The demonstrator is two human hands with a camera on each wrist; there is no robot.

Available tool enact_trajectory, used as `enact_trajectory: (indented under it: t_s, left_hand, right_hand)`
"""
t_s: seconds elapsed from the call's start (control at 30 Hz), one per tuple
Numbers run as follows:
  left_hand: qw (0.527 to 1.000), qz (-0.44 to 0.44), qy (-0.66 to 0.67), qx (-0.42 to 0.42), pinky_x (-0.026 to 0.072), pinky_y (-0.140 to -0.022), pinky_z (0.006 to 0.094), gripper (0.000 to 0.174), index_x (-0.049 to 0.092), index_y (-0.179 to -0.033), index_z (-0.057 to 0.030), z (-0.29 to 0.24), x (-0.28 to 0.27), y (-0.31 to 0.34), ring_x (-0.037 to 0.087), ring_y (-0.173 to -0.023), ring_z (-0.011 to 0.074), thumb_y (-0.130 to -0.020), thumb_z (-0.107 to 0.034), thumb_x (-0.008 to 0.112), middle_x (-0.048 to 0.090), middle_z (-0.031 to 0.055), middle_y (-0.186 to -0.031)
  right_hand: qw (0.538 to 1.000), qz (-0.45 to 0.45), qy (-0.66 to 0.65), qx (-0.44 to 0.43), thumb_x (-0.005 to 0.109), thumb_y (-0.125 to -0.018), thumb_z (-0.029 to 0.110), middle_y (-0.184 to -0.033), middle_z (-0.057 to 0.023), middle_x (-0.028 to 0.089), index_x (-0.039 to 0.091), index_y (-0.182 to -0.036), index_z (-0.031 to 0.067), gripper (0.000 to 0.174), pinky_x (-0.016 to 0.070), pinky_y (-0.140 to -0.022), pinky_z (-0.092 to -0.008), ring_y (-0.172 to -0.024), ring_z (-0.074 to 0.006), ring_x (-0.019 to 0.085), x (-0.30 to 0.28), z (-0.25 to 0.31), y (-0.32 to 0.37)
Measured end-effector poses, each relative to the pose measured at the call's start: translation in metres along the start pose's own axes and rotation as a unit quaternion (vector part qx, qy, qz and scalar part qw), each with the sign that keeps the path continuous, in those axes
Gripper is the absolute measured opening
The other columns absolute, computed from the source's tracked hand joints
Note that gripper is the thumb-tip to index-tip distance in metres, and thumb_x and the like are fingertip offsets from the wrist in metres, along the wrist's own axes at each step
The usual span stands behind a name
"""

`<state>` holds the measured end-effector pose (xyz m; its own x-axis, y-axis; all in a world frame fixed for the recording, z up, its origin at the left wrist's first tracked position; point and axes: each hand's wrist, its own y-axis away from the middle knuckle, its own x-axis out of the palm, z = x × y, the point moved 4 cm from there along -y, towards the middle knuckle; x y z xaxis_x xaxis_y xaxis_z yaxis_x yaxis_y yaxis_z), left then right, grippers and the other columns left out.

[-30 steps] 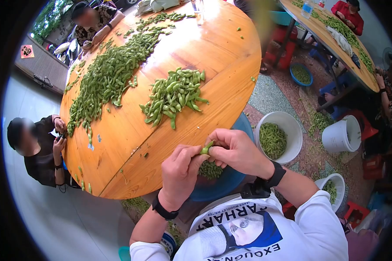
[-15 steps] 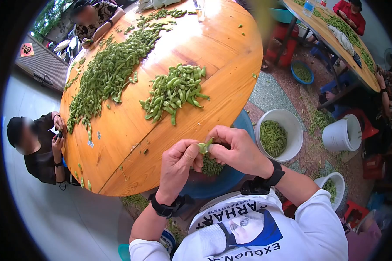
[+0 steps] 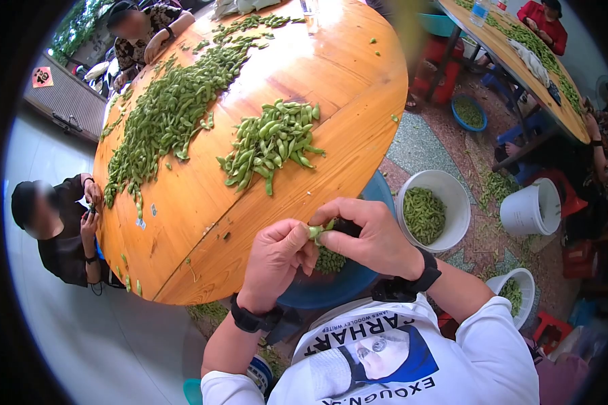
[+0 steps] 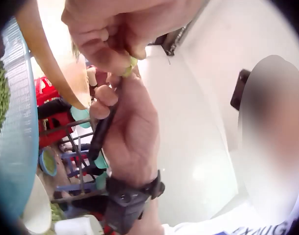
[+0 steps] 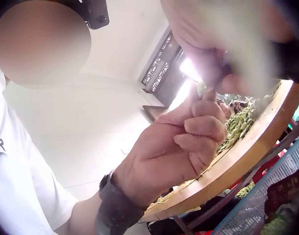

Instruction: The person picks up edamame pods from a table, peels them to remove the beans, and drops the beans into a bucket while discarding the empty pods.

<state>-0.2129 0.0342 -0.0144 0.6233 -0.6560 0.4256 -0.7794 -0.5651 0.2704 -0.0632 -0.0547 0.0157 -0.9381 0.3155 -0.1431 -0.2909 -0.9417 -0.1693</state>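
Both hands meet above a blue basin (image 3: 344,290) at the table's edge, pinching a green pod (image 3: 315,231) between their fingertips. The left hand (image 3: 273,260) grips its left side and the right hand (image 3: 368,236) its right side. Green beans (image 3: 330,260) lie in the basin below. In the left wrist view, a slim dark object (image 4: 104,128) lies along the palm of the right hand (image 4: 132,127). The right wrist view shows the left hand (image 5: 174,142) with curled fingers at the pod (image 5: 202,89); the near hand is blurred.
The round wooden table (image 3: 344,142) bears a small pod pile (image 3: 270,145) and a larger one (image 3: 169,111). A white bucket of pods (image 3: 452,202) stands right of the basin. Two people sit across and left; another table (image 3: 513,50) is at upper right.
Over the last second the pod has changed shape between the fingertips, from a whole pod to a paler, bent piece. The right hand's fingers have shifted slightly left since half a second ago.
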Motion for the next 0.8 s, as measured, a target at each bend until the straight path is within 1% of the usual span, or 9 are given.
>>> enact_trajectory:
  t_s: [0.03,0.07,0.13,0.17,0.23,0.33,0.47,0.67,0.8]
  left_hand:
    - [0.996,0.025,0.069,-0.042,0.0461,-0.049,0.0241,0.022,0.062,-0.095,-0.0003,0.004,0.000,-0.001,0.056,-0.055,0.0132,-0.100,-0.021,0.060,0.062,0.0060,-0.071]
    - [0.996,0.025,0.069,-0.041,0.0461,-0.049,0.0241,0.022,0.062,-0.095,-0.0003,0.005,0.001,-0.001,0.056,-0.055,0.0132,-0.100,-0.021,0.060,0.062,0.0060,-0.071]
    - [0.995,-0.012,0.091,-0.045,0.0464,-0.050,0.0227,0.018,0.062,-0.090,-0.0023,0.008,0.000,0.000,0.057,-0.057,0.0108,-0.098,-0.019,0.064,0.063,0.0052,-0.072]
    - [0.995,-0.012,0.092,-0.046,0.0464,-0.050,0.0227,0.018,0.062,-0.090,-0.0023,0.007,0.002,0.000,0.057,-0.057,0.0108,-0.098,-0.019,0.064,0.063,0.0052,-0.072]
    - [0.998,-0.039,0.029,-0.031,0.0477,-0.050,0.0223,0.019,0.064,-0.092,-0.0010,0.002,0.004,0.002,0.058,-0.058,0.0109,-0.097,-0.019,0.065,0.065,0.0059,-0.075]
    - [0.996,-0.077,-0.052,-0.015,0.0499,-0.053,0.0218,0.021,0.067,-0.095,0.0007,-0.004,0.010,0.006,0.060,-0.060,0.0102,-0.097,-0.020,0.065,0.068,0.0065,-0.079]
    - [0.995,-0.065,-0.072,0.005,0.0517,-0.055,0.0219,0.023,0.069,-0.098,0.0019,-0.003,0.011,0.009,0.062,-0.063,0.0095,-0.098,-0.020,0.064,0.069,0.0065,-0.083]
    - [0.998,-0.041,-0.034,-0.022,0.0512,-0.058,0.0209,0.024,0.067,-0.107,0.0025,-0.003,0.021,0.010,0.061,-0.067,0.0083,-0.099,-0.019,0.063,0.068,0.0050,-0.084]
    - [0.993,-0.048,-0.100,-0.042,0.0513,-0.061,0.0218,0.022,0.066,-0.108,0.0026,-0.004,0.016,0.009,0.061,-0.068,0.0081,-0.098,-0.016,0.063,0.068,0.0043,-0.086]
  right_hand:
    - [0.999,0.004,0.012,-0.030,0.068,-0.083,0.006,-0.084,-0.0126,0.067,0.066,-0.096,-0.0004,0.015,0.0516,-0.068,-0.0313,-0.074,-0.0197,0.066,0.000,0.002,0.000]
    - [0.999,0.003,0.012,-0.030,0.068,-0.083,0.006,-0.084,-0.0126,0.067,0.066,-0.096,-0.0004,0.015,0.0516,-0.068,-0.0313,-0.074,-0.0197,0.066,0.000,0.001,0.000]
    - [0.993,-0.014,0.074,-0.090,0.070,-0.082,0.005,-0.087,-0.0139,0.067,0.066,-0.096,0.0001,0.015,0.0525,-0.069,-0.0341,-0.077,-0.0253,0.067,-0.002,0.002,0.000]
    - [0.993,-0.014,0.074,-0.090,0.070,-0.082,0.005,-0.087,-0.0139,0.067,0.066,-0.096,0.0001,0.015,0.0525,-0.069,-0.0341,-0.077,-0.0253,0.067,-0.002,0.002,0.000]
    - [0.983,-0.011,0.109,-0.148,0.071,-0.081,0.005,-0.086,-0.0141,0.067,0.065,-0.094,0.0007,0.015,0.0531,-0.068,-0.0368,-0.078,-0.0306,0.067,-0.003,0.006,-0.001]
    - [0.981,-0.007,0.119,-0.155,0.072,-0.081,0.006,-0.084,-0.0136,0.065,0.064,-0.092,0.0012,0.014,0.0531,-0.067,-0.0369,-0.078,-0.0311,0.067,-0.004,0.006,0.000]
    - [0.981,-0.008,0.115,-0.157,0.071,-0.081,0.006,-0.083,-0.0133,0.064,0.064,-0.091,0.0016,0.013,0.0531,-0.064,-0.0366,-0.076,-0.0312,0.067,-0.003,0.007,0.001]
    - [0.972,-0.035,0.163,-0.165,0.070,-0.082,0.008,-0.081,-0.0128,0.064,0.062,-0.088,0.0032,0.011,0.0525,-0.061,-0.0372,-0.072,-0.0319,0.066,0.001,0.001,0.005]
    - [0.976,-0.041,0.164,-0.138,0.067,-0.081,0.005,-0.080,-0.0130,0.064,0.061,-0.087,0.0030,0.008,0.0524,-0.061,-0.0382,-0.071,-0.0318,0.066,-0.008,0.003,0.008]
